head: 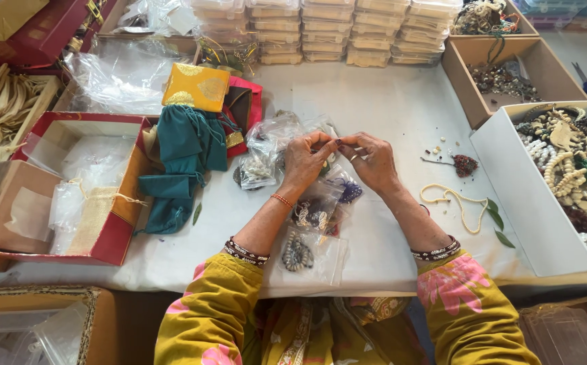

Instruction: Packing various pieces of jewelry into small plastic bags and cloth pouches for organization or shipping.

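My left hand (305,162) and my right hand (372,161) meet at the fingertips over the middle of the white table (388,101), pinching something small that I cannot make out between them. Beneath the hands lie several small clear plastic bags (310,213) holding bead jewellery. One bag with a dark coiled piece (298,253) lies close to my left forearm. A bag with purple beads (349,190) rests under my right hand.
A teal cloth pouch (178,162) and a yellow brocade box (196,86) lie at left beside a red box (107,223) of plastic bags. A white box (509,182) of bead necklaces sits at right. A cream bead string (452,201) and stacked clear containers (320,30) are nearby.
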